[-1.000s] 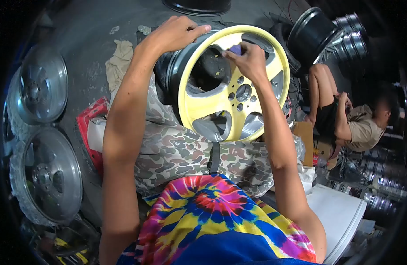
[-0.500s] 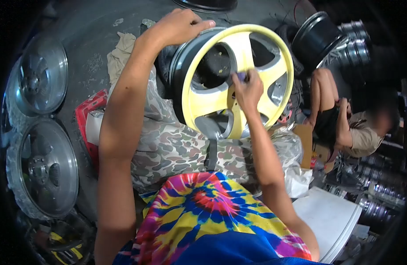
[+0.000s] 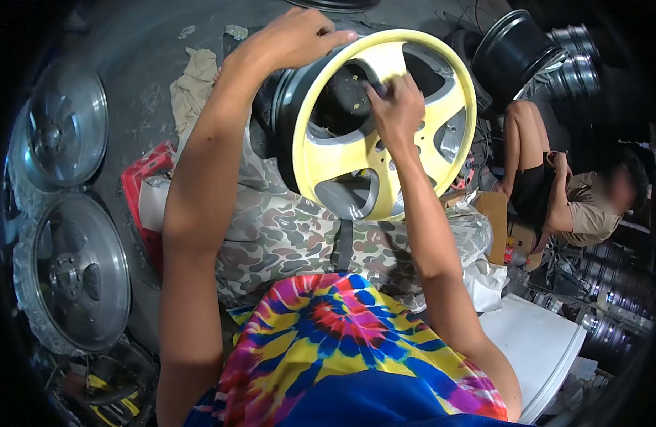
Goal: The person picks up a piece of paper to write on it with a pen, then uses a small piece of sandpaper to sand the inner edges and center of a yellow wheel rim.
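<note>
A wheel rim with a yellow face (image 3: 333,165) and a dark barrel leans upright beyond my camouflage-clad legs. My left hand (image 3: 297,39) rests on the top left of the rim's edge, thumb stretched along it, and steadies or grips it there. Over the upper spoke, my right hand (image 3: 399,110) is closed around a small purple pad (image 3: 378,88), mostly hidden by the fingers. The pad lies against the spoke's left edge, above the hub holes.
Two bare rims (image 3: 68,121) stand at the left, near a red tray (image 3: 139,171) and a beige cloth (image 3: 194,85). A seated person (image 3: 584,199) is at the right, by a black rim (image 3: 511,53), stacked rims, a cardboard box (image 3: 492,220) and a white panel (image 3: 531,338).
My right hand with the purple pad went down toward the hub, then back up along the upper spoke. My left hand stays on the rim's edge.
</note>
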Tool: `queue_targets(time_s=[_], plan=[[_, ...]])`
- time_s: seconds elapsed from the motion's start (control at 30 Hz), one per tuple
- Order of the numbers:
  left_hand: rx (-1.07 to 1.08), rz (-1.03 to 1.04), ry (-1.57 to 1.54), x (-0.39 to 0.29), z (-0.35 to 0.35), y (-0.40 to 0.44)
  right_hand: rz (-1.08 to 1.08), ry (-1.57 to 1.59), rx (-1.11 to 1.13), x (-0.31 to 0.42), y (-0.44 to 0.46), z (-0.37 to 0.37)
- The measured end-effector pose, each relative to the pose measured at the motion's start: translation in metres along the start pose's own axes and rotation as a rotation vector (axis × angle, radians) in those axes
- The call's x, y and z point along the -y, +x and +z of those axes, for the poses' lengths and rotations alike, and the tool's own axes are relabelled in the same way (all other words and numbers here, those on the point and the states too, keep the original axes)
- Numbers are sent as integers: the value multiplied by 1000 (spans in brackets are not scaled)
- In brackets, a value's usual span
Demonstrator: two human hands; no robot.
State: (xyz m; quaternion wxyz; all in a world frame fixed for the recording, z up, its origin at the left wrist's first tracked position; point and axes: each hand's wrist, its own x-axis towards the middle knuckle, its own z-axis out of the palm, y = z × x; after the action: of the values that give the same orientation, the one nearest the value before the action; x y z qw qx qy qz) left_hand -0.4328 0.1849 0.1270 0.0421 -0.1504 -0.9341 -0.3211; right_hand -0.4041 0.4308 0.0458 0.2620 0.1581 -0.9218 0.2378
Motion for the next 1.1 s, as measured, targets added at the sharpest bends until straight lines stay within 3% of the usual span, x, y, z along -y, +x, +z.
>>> queue_targets(time_s=[0.07,0.13,0.2,0.27,0.33,0.4,0.53,0.63,0.67,0.8,0.87,0.97,1.1], plan=[[80,-57,14,-1,-6,-7,-256,-31,-45,14,33,14],[47,-32,-4,3,-4,-10,-294,-37,-35,15,25,15],[-1,-10,-22,3,-7,-7,-143,-27,-64,-1,-8,-1],[36,-86,27,-7,-10,-8,235,126,5,-10,-45,-14],[-28,-13,-39,0,-1,-3,244,129,-24,-13,-40,-21],[-92,68,-100,0,9,-2,231,111,114,-7,4,-22],[68,-61,-28,1,-1,-10,198,248,164,-10,34,-12],[45,-123,17,-2,-5,-10,328,381,142,-35,-20,-21],[47,-124,15,0,-2,-7,483,555,173,-40,-34,-19],[-24,-39,25,3,9,-4,213,353,116,-33,10,-18],[147,-75,59,1,1,-5,211,275,144,-16,42,-10],[88,-49,19,6,1,-8,177,293,126,-16,27,-14],[85,-106,61,-2,-1,-5,352,497,134,-39,-34,-22]])
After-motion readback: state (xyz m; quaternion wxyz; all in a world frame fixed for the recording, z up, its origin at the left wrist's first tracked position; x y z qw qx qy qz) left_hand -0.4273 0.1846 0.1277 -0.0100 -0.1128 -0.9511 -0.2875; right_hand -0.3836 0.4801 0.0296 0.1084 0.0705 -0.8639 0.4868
